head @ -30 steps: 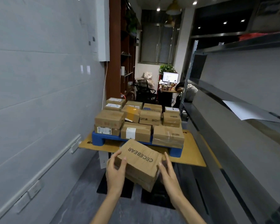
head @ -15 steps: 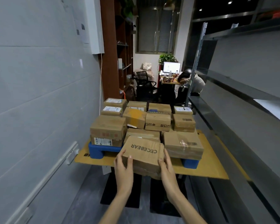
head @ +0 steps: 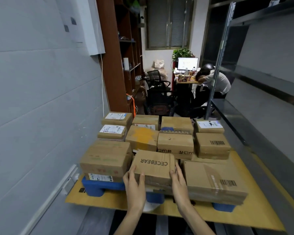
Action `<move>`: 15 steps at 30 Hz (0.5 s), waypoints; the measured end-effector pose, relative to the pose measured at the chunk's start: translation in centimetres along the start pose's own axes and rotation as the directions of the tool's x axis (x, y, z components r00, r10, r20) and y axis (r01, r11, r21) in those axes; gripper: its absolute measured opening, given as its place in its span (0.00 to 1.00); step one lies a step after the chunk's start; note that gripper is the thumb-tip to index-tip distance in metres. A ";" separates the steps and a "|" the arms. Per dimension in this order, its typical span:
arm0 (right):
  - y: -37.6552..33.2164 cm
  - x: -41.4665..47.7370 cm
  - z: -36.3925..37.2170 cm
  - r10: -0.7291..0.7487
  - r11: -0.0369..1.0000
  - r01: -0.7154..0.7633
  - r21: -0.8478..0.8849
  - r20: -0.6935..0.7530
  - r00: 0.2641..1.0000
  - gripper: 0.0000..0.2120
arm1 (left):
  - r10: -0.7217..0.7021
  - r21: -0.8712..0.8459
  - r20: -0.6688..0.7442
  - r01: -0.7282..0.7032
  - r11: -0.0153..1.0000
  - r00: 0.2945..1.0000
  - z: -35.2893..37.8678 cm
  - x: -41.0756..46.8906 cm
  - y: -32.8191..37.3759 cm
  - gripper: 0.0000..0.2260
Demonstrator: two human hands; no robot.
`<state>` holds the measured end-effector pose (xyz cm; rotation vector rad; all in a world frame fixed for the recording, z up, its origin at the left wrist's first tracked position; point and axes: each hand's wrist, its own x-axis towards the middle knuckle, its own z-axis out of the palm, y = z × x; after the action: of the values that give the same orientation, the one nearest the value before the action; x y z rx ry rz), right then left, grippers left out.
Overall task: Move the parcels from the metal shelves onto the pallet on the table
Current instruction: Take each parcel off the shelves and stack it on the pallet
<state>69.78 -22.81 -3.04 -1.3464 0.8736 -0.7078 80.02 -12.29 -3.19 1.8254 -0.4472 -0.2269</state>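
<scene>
Gripping CECEBEAR parcel (head: 154, 164) with left hand (head: 135, 189) and right hand (head: 179, 184), fingers (head: 131, 171) curled round it. Between bigger parcels (head: 214, 180), front of pallet (head: 98, 186).

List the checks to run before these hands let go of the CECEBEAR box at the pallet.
1. Grip: the left hand and right hand hold the brown cardboard CECEBEAR box at its near corners: ok.
2. Position: the box is over the blue plastic pallet, between the tall cardboard parcel on its left and the large taped cardboard parcel on its right: ok.
3. Support: whether its underside rests on anything is hidden: cannot tell.
4. Finger clearance: the right fingers lie in the narrow gap beside the large taped parcel, probably a pinch risk: not ok.
</scene>
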 end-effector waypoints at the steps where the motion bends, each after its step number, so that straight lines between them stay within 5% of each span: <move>1: 0.3 1.3 0.3 0.010 1.000 -0.010 -0.008 0.001 1.000 0.21 | -0.016 0.007 -0.003 0.016 1.000 1.000 0.6 1.0 -0.1 0.22; 15: 3.0 8.3 2.2 0.055 0.982 -0.052 -0.183 0.008 0.998 0.23 | -0.003 0.166 -0.047 0.011 0.986 0.999 4.4 5.6 -3.1 0.24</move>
<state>75.77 -28.42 -7.01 -1.4831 0.9799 -0.5873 84.06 -17.75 -7.02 1.9921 -0.4382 -0.1555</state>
